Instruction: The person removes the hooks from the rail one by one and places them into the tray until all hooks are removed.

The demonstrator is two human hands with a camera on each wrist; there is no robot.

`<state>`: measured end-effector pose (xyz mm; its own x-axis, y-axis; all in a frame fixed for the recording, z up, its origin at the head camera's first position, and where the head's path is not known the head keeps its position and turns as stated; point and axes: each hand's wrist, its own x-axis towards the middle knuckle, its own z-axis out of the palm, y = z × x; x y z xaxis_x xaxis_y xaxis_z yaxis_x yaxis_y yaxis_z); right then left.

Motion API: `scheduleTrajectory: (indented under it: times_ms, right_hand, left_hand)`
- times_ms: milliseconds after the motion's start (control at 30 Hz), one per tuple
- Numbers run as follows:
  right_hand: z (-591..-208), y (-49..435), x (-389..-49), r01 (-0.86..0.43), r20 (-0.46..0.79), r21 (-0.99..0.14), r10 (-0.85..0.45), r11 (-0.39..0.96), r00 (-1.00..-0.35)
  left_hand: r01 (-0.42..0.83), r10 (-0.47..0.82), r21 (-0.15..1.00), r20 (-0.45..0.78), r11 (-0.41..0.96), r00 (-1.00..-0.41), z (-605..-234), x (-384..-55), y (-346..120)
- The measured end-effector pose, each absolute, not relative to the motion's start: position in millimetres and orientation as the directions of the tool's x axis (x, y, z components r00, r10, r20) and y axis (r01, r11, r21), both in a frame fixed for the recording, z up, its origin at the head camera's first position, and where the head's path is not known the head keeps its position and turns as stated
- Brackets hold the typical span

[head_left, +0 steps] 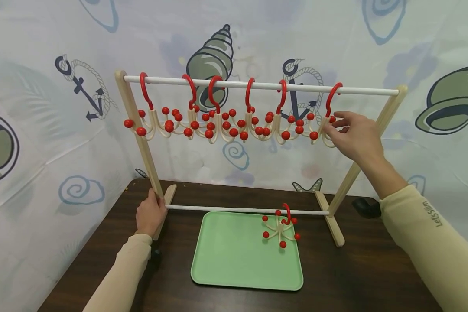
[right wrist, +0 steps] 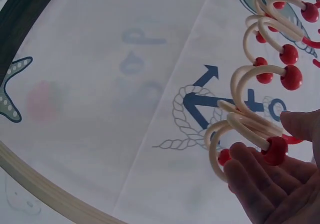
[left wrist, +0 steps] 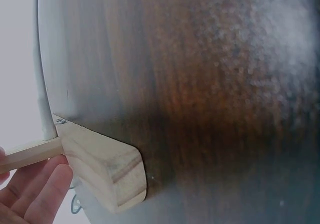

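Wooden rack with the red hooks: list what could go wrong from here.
The right hand is at the rightmost hanger and might nudge its open hook off the top bar. The middle hangers crowd together, so one swinging could knock its neighbours. The left hand grips the left post, but neither hand holds the right post; a bump might shift that side.

The left arm [head_left: 121, 273] reached low and forward, sleeved to the wrist [head_left: 142, 236], the left hand [head_left: 151, 214] bent in a grip. The right arm [head_left: 425, 238] stretched up and forward, slanting inward, its wrist [head_left: 384, 175] bare; the right hand [head_left: 355, 132] was raised, fingers [right wrist: 257, 184] bent, thumb [right wrist: 302, 124] apart from them.
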<state>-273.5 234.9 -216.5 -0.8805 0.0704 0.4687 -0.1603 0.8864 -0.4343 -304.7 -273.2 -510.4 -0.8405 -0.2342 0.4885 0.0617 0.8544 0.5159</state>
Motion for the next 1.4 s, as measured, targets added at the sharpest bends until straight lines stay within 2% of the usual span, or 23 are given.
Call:
scheduleTrajectory:
  times_ms: [467,733,1400]
  right_hand:
    - [-224,235,-287,-0.169,0.484,-0.472,0.094,0.865,-0.87]
    - [-227,233,-291,-0.164,0.473,-0.481,0.097,0.862,-0.876]
    - [-218,243,-290,-0.198,0.512,-0.51,0.11,0.837,-0.852]
  left_hand:
    - [0.06,-0.237,0.508,0.499,0.859,-0.833,-510,-304,-273]
    - [0.049,-0.24,0.52,0.472,0.852,-0.848,-512,-305,-276]
    - [0.053,-0.232,0.511,0.477,0.858,-0.848,-510,-306,-272]
